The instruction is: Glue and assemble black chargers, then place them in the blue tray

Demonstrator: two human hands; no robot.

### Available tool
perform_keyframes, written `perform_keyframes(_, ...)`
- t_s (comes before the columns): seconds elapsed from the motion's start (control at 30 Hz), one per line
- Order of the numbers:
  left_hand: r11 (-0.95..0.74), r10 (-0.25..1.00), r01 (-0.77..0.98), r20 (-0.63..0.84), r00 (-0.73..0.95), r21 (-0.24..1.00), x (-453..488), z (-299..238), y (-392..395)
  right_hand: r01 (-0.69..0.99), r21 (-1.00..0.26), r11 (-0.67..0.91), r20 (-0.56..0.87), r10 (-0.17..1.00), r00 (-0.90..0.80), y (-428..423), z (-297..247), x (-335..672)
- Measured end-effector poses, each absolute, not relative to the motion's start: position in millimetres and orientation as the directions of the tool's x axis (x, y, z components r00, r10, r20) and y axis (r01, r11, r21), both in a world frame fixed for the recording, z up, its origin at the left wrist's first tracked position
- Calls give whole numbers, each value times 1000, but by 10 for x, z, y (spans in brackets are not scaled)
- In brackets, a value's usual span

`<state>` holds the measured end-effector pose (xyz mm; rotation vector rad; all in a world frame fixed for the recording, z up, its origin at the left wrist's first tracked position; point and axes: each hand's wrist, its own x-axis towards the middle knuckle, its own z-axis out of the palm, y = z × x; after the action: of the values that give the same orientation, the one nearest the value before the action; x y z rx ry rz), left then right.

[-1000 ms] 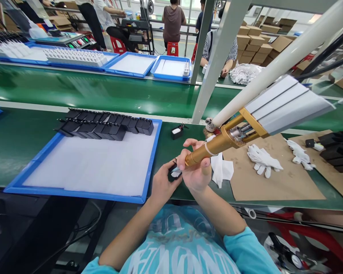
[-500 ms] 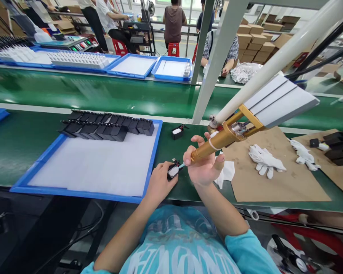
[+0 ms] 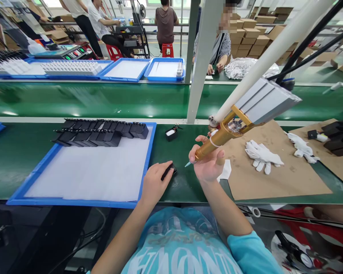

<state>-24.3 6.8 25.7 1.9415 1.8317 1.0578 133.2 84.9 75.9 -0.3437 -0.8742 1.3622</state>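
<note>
My left hand [image 3: 154, 182] lies over a small black part [image 3: 169, 170] on the green bench, its fingers curled on the part and pressing it down just right of the blue tray [image 3: 148, 152]. My right hand [image 3: 208, 161] is wrapped round a gold pen-shaped tool [image 3: 215, 141] that hangs from a white hose [image 3: 270, 51]. The tool's pale tip [image 3: 188, 164] hovers a short way right of the black part, not touching it.
Two rows of black parts [image 3: 100, 131] fill the tray's far end. Another black part with a white label [image 3: 170, 133] sits behind. Cardboard sheet [image 3: 274, 179] with white gloves [image 3: 262, 155] lies right. A grey post [image 3: 201, 61] stands ahead; other people work beyond the conveyor [image 3: 88, 99].
My left hand has lowered the black part onto the bench and turned it face down. The tool tip has pulled away from it to the right.
</note>
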Motion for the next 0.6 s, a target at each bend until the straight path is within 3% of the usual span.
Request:
perform_keyframes(0.13, -237, 914, 798, 406, -11, 554, -196, 216, 49, -670, -711, 213, 328, 943, -48, 840, 752, 1342)
perform_keyframes(0.4, -173, 925, 798, 374, -71, 578, -86, 96, 120, -706, -674, 219, 333, 942, -26, 854, 727, 1367)
perform_keyframes(0.6, -245, 885, 800, 464, -46, 548, -72, 86, 145, -695, -687, 212, 306, 952, -12, 868, 710, 1393)
